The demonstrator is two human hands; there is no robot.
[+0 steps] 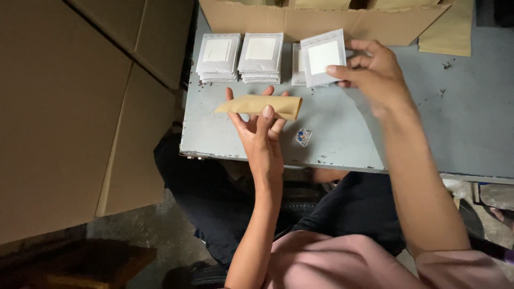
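My left hand [259,131] holds a folded brown paper envelope [261,105] flat across its fingers, thumb on top, above the grey table [455,123]. My right hand [369,69] pinches a grey pouch with a white square panel [324,56], lifted off a stack of like pouches [295,67] beneath it. Two more stacks of the same pouches [218,56] [261,56] stand to the left, near the table's far edge.
An open cardboard box [321,21] lies behind the stacks. Brown envelopes [447,32] rest at the far right. Large flat cardboard sheets [69,107] lean to the left of the table. A small sticker [303,137] marks the tabletop. My legs are under the table's near edge.
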